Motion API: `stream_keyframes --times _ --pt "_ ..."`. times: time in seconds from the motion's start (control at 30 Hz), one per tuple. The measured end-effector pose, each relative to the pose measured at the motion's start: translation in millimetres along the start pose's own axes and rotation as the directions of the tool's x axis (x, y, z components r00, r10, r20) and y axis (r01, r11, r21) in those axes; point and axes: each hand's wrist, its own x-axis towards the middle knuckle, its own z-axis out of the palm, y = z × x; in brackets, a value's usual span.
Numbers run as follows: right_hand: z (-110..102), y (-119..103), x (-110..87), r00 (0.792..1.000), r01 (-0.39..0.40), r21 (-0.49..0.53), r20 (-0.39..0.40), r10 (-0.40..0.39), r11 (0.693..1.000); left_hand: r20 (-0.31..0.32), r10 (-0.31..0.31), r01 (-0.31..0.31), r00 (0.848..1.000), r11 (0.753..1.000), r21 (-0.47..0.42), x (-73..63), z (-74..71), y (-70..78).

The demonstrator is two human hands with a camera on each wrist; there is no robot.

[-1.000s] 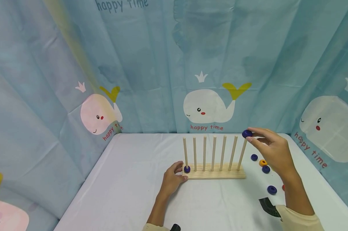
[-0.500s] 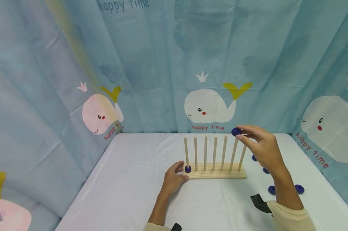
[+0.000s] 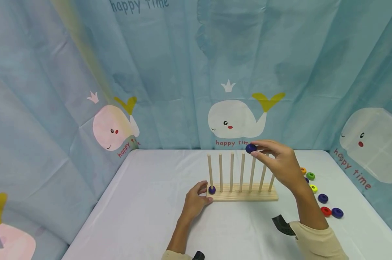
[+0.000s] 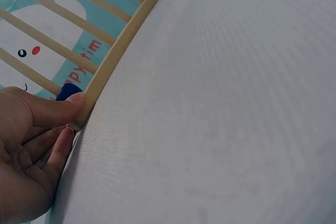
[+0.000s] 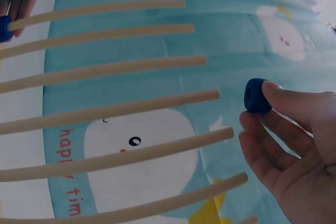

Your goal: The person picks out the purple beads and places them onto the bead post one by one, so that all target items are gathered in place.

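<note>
1. Evidently for steadiness, the left hand pinches the left end of the wooden board, thumb at the front edge and fingers about the end; such a grip likely stops it sliding on the white table.
2. The right hand pinches a dark blue ring narrowly between thumb and fingers, up by the peg tips but touching none. Only its outer side is covered, so the hole shows free, turned towards the pegs.
3. Seven pegs rise in one row, spaced apart, seemingly to leave room around each; a second blue ring sits low around the leftmost.
4. Loose pieces, including a red ring and a yellow ring, lie to the right, apparently within the right hand's reach.
</note>
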Motion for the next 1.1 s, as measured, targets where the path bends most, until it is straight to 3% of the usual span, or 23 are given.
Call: stream_keyframes --times 0.27,1.1 --pt "11 -6 6.6 0.999 -0.004 0.018 0.035 0.004 1.0 -0.006 -0.007 0.007 1.0 1.0 0.007 1.6 1.3 1.6" --pt "50 -23 21.6 0.988 0.111 -0.004 0.112 -0.11 0.994 -0.016 -0.022 0.022 1.0 0.999 0.024 1.4 2.5 -1.2"
